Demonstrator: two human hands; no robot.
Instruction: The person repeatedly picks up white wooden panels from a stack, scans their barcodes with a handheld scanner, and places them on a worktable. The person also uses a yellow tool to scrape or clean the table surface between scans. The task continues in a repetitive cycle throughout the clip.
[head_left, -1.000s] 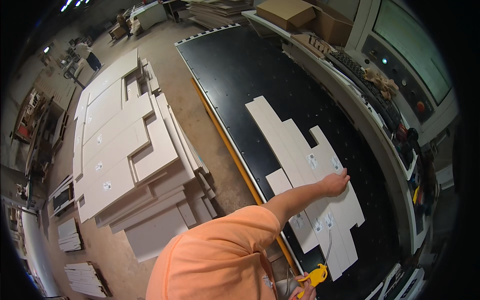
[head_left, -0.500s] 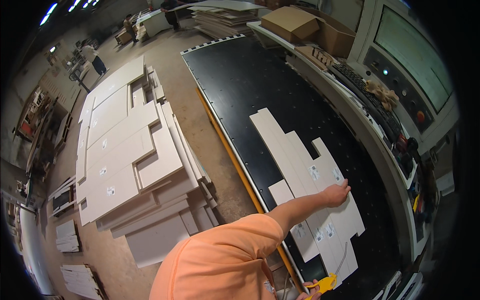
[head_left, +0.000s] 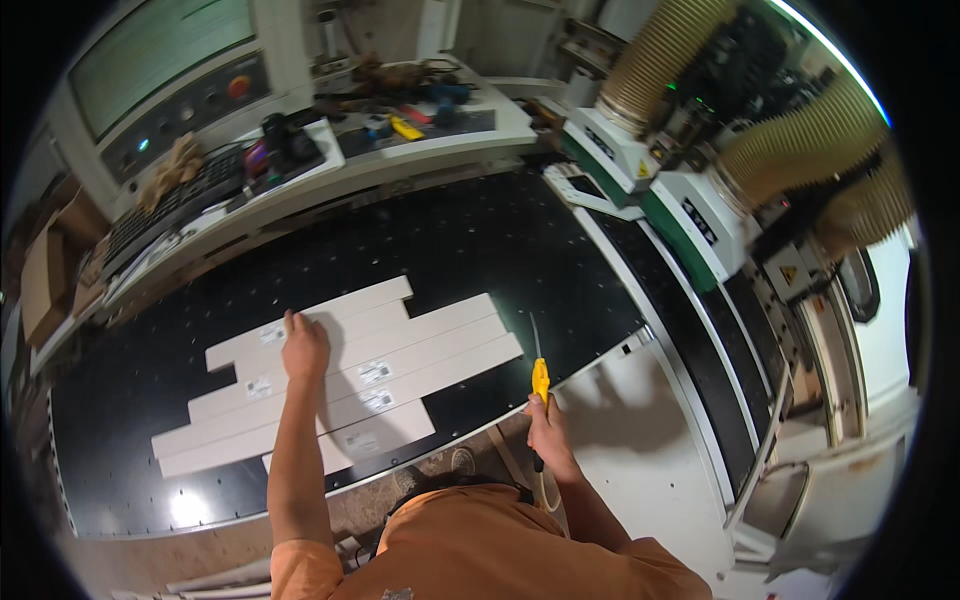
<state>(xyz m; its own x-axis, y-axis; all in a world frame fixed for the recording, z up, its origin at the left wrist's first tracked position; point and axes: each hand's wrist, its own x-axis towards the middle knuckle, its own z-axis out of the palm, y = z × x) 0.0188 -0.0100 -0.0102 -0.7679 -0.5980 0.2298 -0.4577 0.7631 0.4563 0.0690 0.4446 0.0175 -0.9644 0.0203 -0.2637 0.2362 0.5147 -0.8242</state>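
Note:
Several long pale board strips (head_left: 450,345) lie side by side on a black machine bed, with their ends staggered and white labels on them. My left hand (head_left: 306,350) reaches over them, its fingers bent around the far edge of the farthest strip. A yellow air blow gun (head_left: 540,378) with a thin metal nozzle is in my right hand (head_left: 547,430), whose fingers wrap its handle. The nozzle points away from me, just right of the strips' ends and apart from them.
Beyond the black bed (head_left: 480,235) runs a ledge with a keyboard (head_left: 165,215), gloves (head_left: 172,172) and loose tools. A control panel (head_left: 185,110) stands far left. At right are a machine head with ribbed hoses (head_left: 790,140) and a white surface (head_left: 640,440).
My view has swung right, from the stacked panels to the machine head. My left hand stays at the strips' far edge; the blow gun, still in my right hand, now shows fully.

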